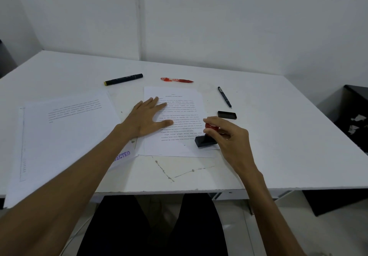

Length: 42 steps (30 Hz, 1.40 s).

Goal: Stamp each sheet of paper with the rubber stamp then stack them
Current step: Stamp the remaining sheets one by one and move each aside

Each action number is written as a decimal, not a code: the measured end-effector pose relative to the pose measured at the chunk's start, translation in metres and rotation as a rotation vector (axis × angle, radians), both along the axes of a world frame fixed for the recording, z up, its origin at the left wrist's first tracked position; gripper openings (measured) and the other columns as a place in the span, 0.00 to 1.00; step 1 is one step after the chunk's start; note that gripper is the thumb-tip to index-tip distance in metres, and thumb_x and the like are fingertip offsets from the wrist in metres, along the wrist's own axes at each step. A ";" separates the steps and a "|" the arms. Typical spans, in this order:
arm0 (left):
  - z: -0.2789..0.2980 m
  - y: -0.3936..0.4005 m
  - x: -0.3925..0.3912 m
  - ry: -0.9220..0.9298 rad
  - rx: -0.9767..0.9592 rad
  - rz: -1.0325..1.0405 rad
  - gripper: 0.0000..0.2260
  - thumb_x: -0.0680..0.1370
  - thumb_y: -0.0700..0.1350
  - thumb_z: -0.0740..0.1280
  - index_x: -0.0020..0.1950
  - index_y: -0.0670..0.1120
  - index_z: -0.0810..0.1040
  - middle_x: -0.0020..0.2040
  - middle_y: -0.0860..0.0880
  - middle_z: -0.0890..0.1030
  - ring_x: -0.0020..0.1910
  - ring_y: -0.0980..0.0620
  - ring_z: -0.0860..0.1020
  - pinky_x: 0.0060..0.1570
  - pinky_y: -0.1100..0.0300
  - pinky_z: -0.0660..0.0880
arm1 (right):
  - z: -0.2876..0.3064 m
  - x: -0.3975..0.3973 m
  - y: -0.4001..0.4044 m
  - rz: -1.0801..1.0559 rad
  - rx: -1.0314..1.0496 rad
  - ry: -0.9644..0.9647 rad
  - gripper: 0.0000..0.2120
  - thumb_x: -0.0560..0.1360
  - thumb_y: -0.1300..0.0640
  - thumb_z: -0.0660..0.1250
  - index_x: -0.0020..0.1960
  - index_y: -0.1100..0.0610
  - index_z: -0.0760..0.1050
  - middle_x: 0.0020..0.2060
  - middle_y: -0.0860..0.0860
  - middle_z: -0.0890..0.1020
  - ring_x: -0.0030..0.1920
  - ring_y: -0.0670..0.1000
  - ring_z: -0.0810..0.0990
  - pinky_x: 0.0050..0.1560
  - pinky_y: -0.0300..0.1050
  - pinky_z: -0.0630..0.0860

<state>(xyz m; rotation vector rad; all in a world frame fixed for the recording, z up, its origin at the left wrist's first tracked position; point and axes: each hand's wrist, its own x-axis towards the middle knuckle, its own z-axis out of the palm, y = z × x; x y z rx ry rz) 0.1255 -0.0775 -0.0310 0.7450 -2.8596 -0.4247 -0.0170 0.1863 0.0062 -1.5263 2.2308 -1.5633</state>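
Head view: left hand flat, fingers spread, pins the printed sheet while right hand grips the rubber stamp pressed at its corner, likely lifting next toward the stamped stack beside the left forearm.

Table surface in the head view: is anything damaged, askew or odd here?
Yes. The table has dark scratch-like marks near its front edge, below the sheet being stamped. The stack of stamped sheets at left is fanned unevenly and overhangs the front edge.
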 end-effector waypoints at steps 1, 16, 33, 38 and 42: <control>0.000 0.000 0.000 0.002 0.003 0.000 0.44 0.68 0.78 0.47 0.79 0.56 0.53 0.80 0.49 0.49 0.78 0.52 0.47 0.76 0.50 0.44 | 0.000 0.000 0.001 -0.001 0.000 0.000 0.15 0.74 0.53 0.73 0.60 0.51 0.81 0.55 0.39 0.82 0.54 0.37 0.81 0.56 0.29 0.76; -0.003 -0.002 0.000 0.004 -0.007 -0.002 0.44 0.69 0.78 0.47 0.79 0.56 0.53 0.80 0.49 0.49 0.78 0.52 0.48 0.76 0.50 0.44 | -0.008 0.004 0.003 0.008 -0.012 0.027 0.16 0.74 0.58 0.75 0.61 0.54 0.82 0.57 0.45 0.83 0.53 0.41 0.83 0.56 0.36 0.80; -0.004 -0.003 0.000 0.010 0.010 0.000 0.44 0.68 0.79 0.47 0.79 0.57 0.53 0.80 0.50 0.49 0.78 0.53 0.47 0.76 0.50 0.44 | 0.002 0.002 0.005 0.026 0.024 0.120 0.14 0.75 0.58 0.74 0.60 0.56 0.82 0.56 0.45 0.84 0.55 0.41 0.82 0.58 0.39 0.80; -0.005 -0.004 -0.001 0.008 0.000 -0.006 0.43 0.69 0.78 0.48 0.79 0.56 0.52 0.80 0.50 0.49 0.78 0.52 0.47 0.76 0.50 0.44 | 0.000 0.001 0.005 0.020 0.044 0.129 0.17 0.75 0.55 0.73 0.63 0.57 0.81 0.58 0.48 0.84 0.56 0.43 0.82 0.60 0.38 0.79; -0.004 -0.003 0.000 0.014 -0.007 -0.007 0.43 0.70 0.78 0.48 0.79 0.56 0.53 0.80 0.50 0.49 0.78 0.52 0.47 0.76 0.49 0.45 | -0.003 0.004 0.006 -0.012 0.035 0.141 0.18 0.75 0.55 0.73 0.63 0.58 0.81 0.59 0.50 0.84 0.59 0.44 0.81 0.63 0.42 0.77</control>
